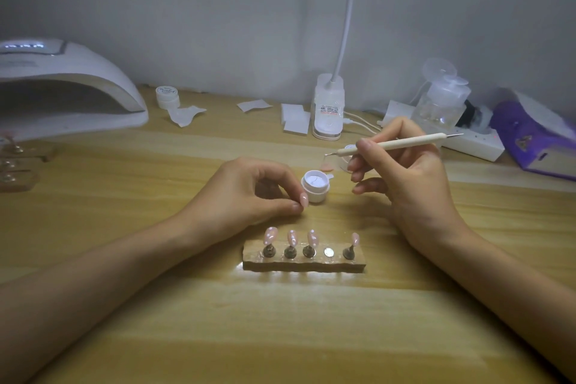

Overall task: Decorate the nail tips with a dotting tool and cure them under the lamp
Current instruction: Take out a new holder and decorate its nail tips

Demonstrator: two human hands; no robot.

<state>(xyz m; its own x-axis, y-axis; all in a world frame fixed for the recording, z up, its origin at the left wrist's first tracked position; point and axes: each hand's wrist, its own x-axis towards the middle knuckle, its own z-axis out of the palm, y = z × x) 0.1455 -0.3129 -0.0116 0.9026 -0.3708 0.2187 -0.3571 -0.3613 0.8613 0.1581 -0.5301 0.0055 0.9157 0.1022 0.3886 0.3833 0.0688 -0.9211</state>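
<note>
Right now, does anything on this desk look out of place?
The wooden holder has one bare slot, only a silver disc, between pink nail tips. The left hand pinches a loose nail tip, probably the missing one.

Left hand (249,193) pinches, seemingly, a pink nail tip (304,199) beside an open white jar (315,185); right hand (411,171) holds dotting tool (392,145).

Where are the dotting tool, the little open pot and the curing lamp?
slim cream dotting tool with metal tips (405,141): head view, middle of its shaft.
small round white open pot (317,195): head view, front wall.
white arched curing lamp (93,68): head view, top shell.
</note>
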